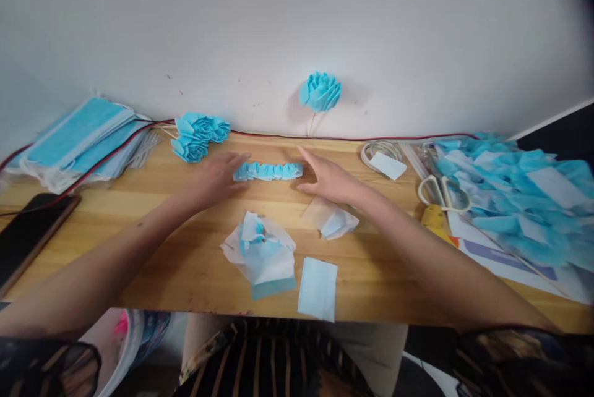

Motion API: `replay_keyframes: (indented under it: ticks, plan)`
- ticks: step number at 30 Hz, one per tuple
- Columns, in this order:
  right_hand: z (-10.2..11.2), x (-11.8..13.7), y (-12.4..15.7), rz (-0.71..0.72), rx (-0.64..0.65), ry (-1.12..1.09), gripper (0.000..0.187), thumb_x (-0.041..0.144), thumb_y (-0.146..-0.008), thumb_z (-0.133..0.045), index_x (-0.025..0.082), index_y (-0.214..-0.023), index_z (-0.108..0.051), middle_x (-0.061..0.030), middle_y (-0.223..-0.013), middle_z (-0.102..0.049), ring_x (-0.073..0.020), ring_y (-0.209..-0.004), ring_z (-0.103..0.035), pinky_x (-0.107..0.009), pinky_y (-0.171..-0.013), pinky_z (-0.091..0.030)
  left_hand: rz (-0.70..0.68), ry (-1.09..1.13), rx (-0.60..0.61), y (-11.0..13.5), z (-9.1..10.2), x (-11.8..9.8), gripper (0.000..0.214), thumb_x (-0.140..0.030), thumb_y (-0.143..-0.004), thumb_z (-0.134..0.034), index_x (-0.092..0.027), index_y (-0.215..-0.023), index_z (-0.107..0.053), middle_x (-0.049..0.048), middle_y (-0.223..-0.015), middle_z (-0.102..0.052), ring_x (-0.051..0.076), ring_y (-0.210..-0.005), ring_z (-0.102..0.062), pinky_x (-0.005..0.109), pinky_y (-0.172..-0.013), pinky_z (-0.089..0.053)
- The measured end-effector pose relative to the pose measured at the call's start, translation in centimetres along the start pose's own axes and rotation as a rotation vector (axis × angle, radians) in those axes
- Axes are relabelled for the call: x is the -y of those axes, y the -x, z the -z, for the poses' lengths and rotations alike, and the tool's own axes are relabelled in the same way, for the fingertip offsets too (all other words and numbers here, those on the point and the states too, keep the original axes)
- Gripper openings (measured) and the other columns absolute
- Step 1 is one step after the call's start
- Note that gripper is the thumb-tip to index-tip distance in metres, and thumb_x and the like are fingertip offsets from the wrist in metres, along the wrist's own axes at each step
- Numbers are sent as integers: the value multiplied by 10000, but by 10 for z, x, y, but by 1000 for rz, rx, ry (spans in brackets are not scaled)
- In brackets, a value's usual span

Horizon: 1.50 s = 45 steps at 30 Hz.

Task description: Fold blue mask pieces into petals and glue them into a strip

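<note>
Between my two hands lies a row of ruffled light-blue folded pieces (268, 172) on the wooden tabletop. At its left end, my left hand (217, 175) has its thumb and fingers apart around the end of the row. Mirrored at the other end, my right hand (327, 175) is open, thumb and fingers spread close to the last piece. Nearer to me are a loose heap of white and blue mask fabric (264, 251), a smaller crumpled piece (338, 224) beneath my right wrist, and a flat pale-blue rectangle (318, 289).
Blue face masks (78, 134) are stacked at left above a phone (32, 230). Blue flowers (197, 134) lie at the back; another flower (321, 93) stands against the wall. At right are tape rolls (369, 159), scissors (443, 193), a yellow tool (435, 221) and blue pieces (533, 199).
</note>
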State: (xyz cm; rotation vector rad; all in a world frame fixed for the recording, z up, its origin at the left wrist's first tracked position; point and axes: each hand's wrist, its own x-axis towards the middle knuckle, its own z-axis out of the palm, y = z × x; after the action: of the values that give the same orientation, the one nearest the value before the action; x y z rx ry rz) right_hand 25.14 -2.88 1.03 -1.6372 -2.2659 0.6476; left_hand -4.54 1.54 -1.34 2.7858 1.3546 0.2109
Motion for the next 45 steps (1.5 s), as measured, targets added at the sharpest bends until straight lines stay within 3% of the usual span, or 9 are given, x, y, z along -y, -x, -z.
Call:
replay_keyframes:
  ticks: [6, 12, 16, 19, 21, 23, 26, 34, 45]
  plan:
    - [-11, 0, -22, 29, 2, 88, 895, 264, -836, -713, 138, -1611, -283, -188, -1379, -643, -334, -1231, -604, -445, -1029, -468, -6, 32, 68, -19, 2, -4, 620, -330, -922, -582, -154, -1504, -457, 175, -1331, -646, 323, -1213, -619, 418, -985, -499]
    - [-20, -3, -20, 54, -32, 42, 853, 237, -837, -687, 150, -1598, -312, -175, -1357, -657, -309, -1200, -621, -442, -1016, -477, -118, 124, 38, -29, 1, 2, 650, -324, -909, -596, -193, -1526, -438, 137, -1326, -664, 293, -1220, -617, 402, -1017, -480]
    - [-11, -4, -17, 52, 40, -65, 924, 290, -819, -725, 173, -1616, -273, -160, -1396, -643, -296, -1215, -627, -427, -1037, -471, -114, 85, 15, -27, 6, 2, 655, -291, -899, -601, -213, -1529, -440, 132, -1279, -677, 286, -1148, -644, 374, -951, -499]
    - [4, -4, -24, 40, 88, -174, 669, 428, -923, -612, 193, -1529, -458, -128, -1400, -652, -268, -1227, -628, -379, -1024, -468, -142, 23, 5, -29, 13, -1, 640, -253, -898, -586, -202, -1521, -448, 136, -1288, -665, 289, -1165, -629, 377, -952, -496]
    - [12, -2, -33, 31, 83, -148, 444, 429, -991, -483, 186, -1318, -662, -105, -1311, -704, -249, -1162, -647, -347, -978, -465, -160, -24, -3, -31, 17, -3, 621, -233, -905, -565, -202, -1515, -452, 137, -1286, -660, 287, -1182, -615, 375, -948, -497]
    - [14, 2, -44, 24, 91, -69, 367, 365, -996, -456, 165, -1083, -752, -82, -1123, -759, -221, -1009, -665, -307, -876, -459, -175, -67, -19, -32, 20, -6, 598, -224, -916, -547, -200, -1507, -459, 143, -1272, -659, 290, -1181, -609, 375, -929, -501]
    - [10, 8, -59, 25, 130, 28, 273, 272, -939, -512, 160, -926, -761, -39, -896, -753, -167, -810, -625, -262, -720, -407, -214, -106, -39, -33, 23, -10, 562, -200, -929, -521, -172, -1489, -481, 163, -1277, -647, 301, -1177, -600, 389, -928, -497]
    - [1, 18, -83, -88, 209, 96, 165, 261, -825, -632, 166, -842, -766, -54, -802, -748, -156, -672, -589, -271, -593, -375, -250, -232, -52, -26, 28, -20, 505, -151, -925, -489, -159, -1427, -538, 165, -1244, -652, 315, -1120, -597, 416, -909, -469]
    - [12, 26, -66, -55, 249, 106, 132, 220, -850, -572, 169, -797, -682, -40, -796, -695, -145, -696, -540, -266, -607, -347, -244, -224, -119, -20, 20, -14, 466, -206, -971, -454, -163, -1427, -538, 150, -1212, -661, 305, -1110, -591, 412, -901, -466]
